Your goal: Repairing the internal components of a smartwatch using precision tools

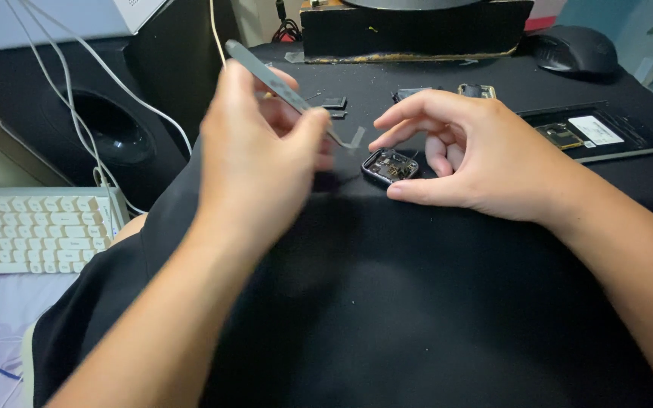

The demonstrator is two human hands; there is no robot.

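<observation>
My left hand (255, 159) is raised above the black cloth and grips grey metal tweezers (277, 85). Their tips pinch a small clear strip (356, 137), held just left of my right hand. My right hand (474, 155) rests on the cloth, thumb and fingers curled around a small dark opened watch case (389, 166) with its insides showing. The case lies flat between my thumb and index finger.
A black cloth (417, 302) covers the work surface. Small dark parts (334, 103) lie behind the hands. An opened flat device (595, 132) sits at the right, a black mouse (574, 50) at the back right. A white keyboard (35, 230), white cables (69, 113) and a speaker (111, 128) are at the left.
</observation>
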